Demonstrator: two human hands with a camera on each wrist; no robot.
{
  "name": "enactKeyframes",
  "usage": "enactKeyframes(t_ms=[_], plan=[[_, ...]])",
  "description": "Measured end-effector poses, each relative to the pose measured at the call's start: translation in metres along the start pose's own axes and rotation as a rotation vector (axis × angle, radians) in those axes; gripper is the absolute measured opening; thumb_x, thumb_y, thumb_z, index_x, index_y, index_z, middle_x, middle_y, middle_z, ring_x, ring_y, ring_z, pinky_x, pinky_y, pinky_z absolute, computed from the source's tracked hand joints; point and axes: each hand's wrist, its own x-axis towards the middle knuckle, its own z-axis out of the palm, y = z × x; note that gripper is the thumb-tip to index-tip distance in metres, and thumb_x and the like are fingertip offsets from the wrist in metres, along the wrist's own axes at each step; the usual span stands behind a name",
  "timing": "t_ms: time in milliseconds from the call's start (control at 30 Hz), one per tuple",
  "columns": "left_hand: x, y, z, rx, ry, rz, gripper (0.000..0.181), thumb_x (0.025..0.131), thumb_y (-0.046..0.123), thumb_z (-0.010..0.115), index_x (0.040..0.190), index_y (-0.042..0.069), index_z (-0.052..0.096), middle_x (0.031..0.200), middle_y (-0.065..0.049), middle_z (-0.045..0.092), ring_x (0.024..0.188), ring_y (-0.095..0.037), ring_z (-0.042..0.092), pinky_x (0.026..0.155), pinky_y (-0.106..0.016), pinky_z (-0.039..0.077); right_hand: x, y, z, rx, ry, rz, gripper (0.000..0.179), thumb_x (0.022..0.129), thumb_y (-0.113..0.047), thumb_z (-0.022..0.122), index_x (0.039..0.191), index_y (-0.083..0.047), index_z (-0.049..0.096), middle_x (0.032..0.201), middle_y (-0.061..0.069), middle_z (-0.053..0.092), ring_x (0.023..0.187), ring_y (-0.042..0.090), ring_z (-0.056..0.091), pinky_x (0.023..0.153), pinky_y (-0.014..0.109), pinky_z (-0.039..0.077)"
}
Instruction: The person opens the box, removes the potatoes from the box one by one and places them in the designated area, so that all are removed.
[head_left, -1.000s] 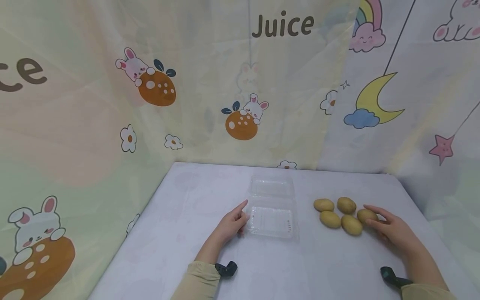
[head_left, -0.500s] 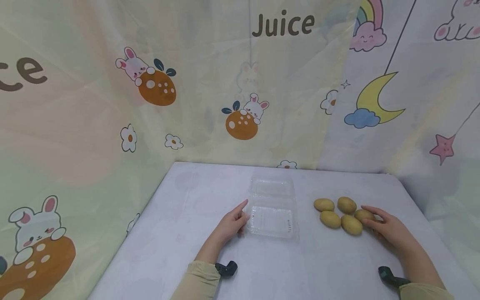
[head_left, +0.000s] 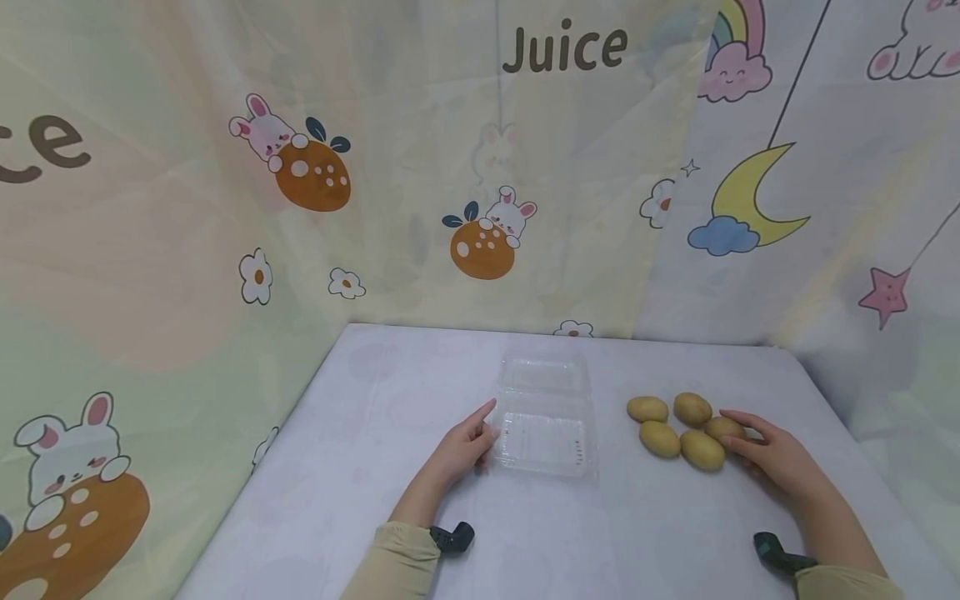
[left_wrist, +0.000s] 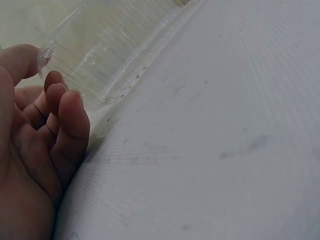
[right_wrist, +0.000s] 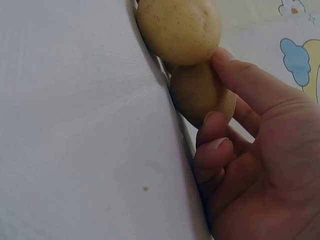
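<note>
An unfolded clear plastic clamshell box (head_left: pixel 542 442) lies at mid-table in the head view, its hinged lid (head_left: pixel 543 374) flat behind the base. My left hand (head_left: pixel 467 442) is at the base's left edge, pinching the rim (left_wrist: pixel 42 59), with the other fingers curled below it. Several yellow-brown potatoes (head_left: pixel 660 439) sit in a cluster to the right of the box. With thumb and fingers, my right hand (head_left: pixel 780 458) grips the rightmost potato (right_wrist: pixel 197 92), which touches the table. Another potato (right_wrist: pixel 179 30) lies right against it in the right wrist view.
A white cloth covers the table (head_left: pixel 420 383). Printed curtains (head_left: pixel 405 150) with rabbits and a moon hang behind and beside it. Dark wrist cameras (head_left: pixel 453 538) are strapped to both forearms.
My right hand has shifted slightly to the left, bringing the rightmost potato closer to the other potatoes. My left hand and the box have stayed in place.
</note>
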Motion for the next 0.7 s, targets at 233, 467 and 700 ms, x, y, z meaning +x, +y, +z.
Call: enactKeyframes(t_ms=[233, 467, 700], plan=[[0.001, -0.001, 0.001, -0.006, 0.002, 0.016, 0.058, 0.097, 0.035, 0.061, 0.151, 0.032, 0.04, 0.079, -0.003, 0.057, 0.061, -0.017, 0.056, 0.057, -0.03, 0.051, -0.002, -0.001, -0.001, 0.011, -0.015, 0.014, 0.086, 0.09, -0.064, 0.057, 0.154, -0.012, 0.033, 0.103, 0.011, 0.055, 0.067, 0.015, 0.052, 0.058, 0.027, 0.044], [0.001, -0.003, 0.0, -0.021, 0.005, -0.016, 0.054, 0.1, 0.035, 0.056, 0.151, 0.036, 0.038, 0.082, -0.002, 0.057, 0.063, -0.018, 0.057, 0.058, -0.031, 0.052, -0.004, -0.001, -0.003, 0.011, -0.033, -0.02, 0.079, 0.095, -0.06, 0.053, 0.155, -0.014, 0.029, 0.106, 0.014, 0.056, 0.066, 0.014, 0.051, 0.058, 0.027, 0.044], [0.0, -0.004, -0.003, -0.015, 0.02, -0.056, 0.051, 0.102, 0.036, 0.051, 0.151, 0.035, 0.038, 0.085, -0.006, 0.058, 0.066, -0.02, 0.061, 0.061, -0.032, 0.053, -0.008, -0.014, -0.008, -0.077, -0.037, -0.072, 0.08, 0.098, -0.059, 0.048, 0.156, -0.009, 0.026, 0.148, 0.031, 0.033, 0.101, 0.042, 0.057, 0.072, 0.039, 0.052]])
